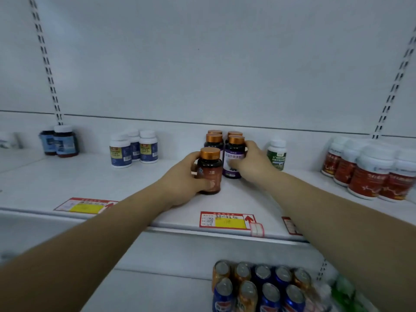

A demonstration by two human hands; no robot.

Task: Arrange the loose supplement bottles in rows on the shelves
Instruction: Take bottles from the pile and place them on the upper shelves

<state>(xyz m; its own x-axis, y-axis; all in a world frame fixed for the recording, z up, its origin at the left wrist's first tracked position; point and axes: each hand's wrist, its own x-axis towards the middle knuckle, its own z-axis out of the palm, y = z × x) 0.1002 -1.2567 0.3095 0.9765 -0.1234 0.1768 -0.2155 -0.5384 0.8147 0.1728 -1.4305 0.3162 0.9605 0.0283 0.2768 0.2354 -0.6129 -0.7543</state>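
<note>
Left grip: the left hand (pixel 182 180) has fingers and thumb curled tight round the brown-label bottle (pixel 209 167), clamped on its body below the copper cap.
Brown-label bottle: upright on the white shelf (pixel 90 176), centre of the frame, in front of its group.
Right grip: the right hand (pixel 253 161) wraps round the purple-label bottle (pixel 234 152) from the right side, thumb across the label.
Purple-label bottle: upright, just right of and behind the brown-label one.
Group behind: three more copper-capped bottles (pixel 213 140) stand close at the back; their labels are too hidden to read.
Right of centre: a green-label bottle (pixel 276 155), then red-label bottles (pixel 369 176) at the right edge.
Left of centre: blue-and-yellow-label bottles (pixel 132 148); dark bottles (pixel 59 141) far left.
Shelf lip: a red and yellow price tag (pixel 225 220).
Bottom right: drink cans (pixel 258 287), seemingly on a lower shelf.
</note>
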